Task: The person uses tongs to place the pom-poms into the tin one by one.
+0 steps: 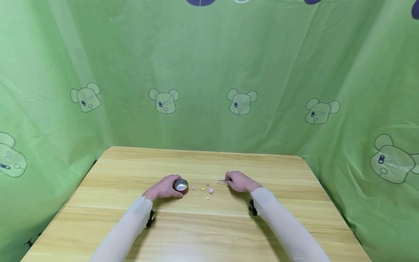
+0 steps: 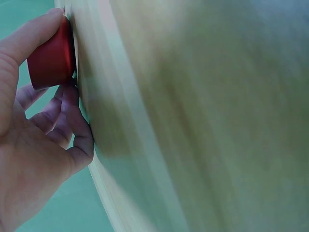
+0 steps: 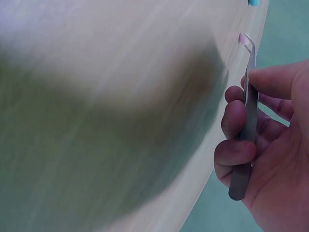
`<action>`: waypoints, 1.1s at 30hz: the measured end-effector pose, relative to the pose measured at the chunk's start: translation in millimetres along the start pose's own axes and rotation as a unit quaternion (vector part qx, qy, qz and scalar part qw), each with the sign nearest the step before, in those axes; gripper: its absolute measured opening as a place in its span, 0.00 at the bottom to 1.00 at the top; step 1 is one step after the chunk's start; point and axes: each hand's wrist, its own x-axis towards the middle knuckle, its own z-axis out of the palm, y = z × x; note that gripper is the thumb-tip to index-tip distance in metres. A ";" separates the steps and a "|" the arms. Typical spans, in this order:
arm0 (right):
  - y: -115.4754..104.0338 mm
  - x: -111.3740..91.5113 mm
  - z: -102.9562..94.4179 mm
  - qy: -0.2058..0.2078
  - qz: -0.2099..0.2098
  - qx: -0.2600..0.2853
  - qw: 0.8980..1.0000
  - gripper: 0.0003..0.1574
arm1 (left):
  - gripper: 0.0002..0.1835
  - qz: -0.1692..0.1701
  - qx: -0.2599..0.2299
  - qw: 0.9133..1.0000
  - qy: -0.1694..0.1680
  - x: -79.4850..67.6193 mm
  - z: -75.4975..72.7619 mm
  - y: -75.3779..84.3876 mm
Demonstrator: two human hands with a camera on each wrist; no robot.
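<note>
My left hand (image 1: 167, 187) grips a small round red tin (image 2: 52, 57), thumb on one side and fingers on the other. Its open top and silvery inside show in the head view. In my right hand (image 1: 240, 182) are metal bent-tip tweezers (image 3: 251, 111), pinched between thumb and fingers. The tips are right at a small pink ball (image 3: 242, 38). Between the hands lie several small balls: a larger pink one (image 1: 211, 190), a teal one (image 1: 207, 184), a yellow one (image 1: 203, 189), a white one (image 1: 207, 198) and a pinkish one (image 1: 193, 188) near the tin.
The wooden table (image 1: 203, 233) carries all of this. Green cloth (image 1: 203, 54) printed with bear heads hangs behind the table and along both sides. A dark wrist strap (image 1: 151, 218) sits on the left sleeve, and another (image 1: 252, 207) on the right.
</note>
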 end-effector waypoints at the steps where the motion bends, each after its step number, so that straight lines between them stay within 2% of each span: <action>1: 0.4 0.1 0.3 0.001 -0.002 -0.001 1.000 0.04 | 0.28 0.000 -0.001 1.000 0.000 -0.1 0.0 0.3; 16: 3.5 -2.4 1.3 0.012 -0.036 0.004 0.999 0.04 | 0.28 -0.003 -0.004 1.000 -0.002 -0.4 -1.1 3.0; 22: 5.7 -2.8 3.0 0.012 -0.028 0.003 1.000 0.04 | 0.28 -0.011 -0.003 1.000 -0.005 -0.5 1.5 0.6; 33: 3.6 -2.2 0.9 0.026 -0.036 0.005 0.999 0.03 | 0.28 -0.003 -0.003 1.000 0.002 -0.1 -0.9 2.0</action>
